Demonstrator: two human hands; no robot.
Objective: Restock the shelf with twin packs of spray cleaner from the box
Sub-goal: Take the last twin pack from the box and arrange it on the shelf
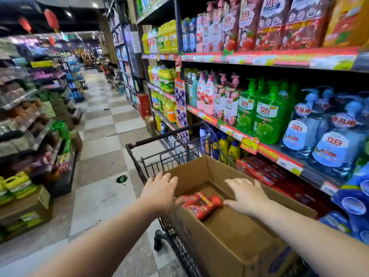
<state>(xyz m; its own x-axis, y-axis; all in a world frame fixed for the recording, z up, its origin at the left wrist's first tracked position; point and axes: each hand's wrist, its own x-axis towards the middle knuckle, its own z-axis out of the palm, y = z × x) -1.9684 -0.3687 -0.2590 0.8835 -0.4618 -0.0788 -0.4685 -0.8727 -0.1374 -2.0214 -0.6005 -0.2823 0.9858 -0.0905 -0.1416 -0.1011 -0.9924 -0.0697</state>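
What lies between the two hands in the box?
A red twin pack lying in the cardboard box, between left hand and right hand; head view.

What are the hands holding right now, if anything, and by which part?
Nothing is gripped yet. The left hand and right hand flank the red twin pack lying in the cardboard box, fingers straight, one at each end.

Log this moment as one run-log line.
left hand: open, beside red plastic twin pack | right hand: open, opposite side | pack: lying in brown cardboard box in black wire cart
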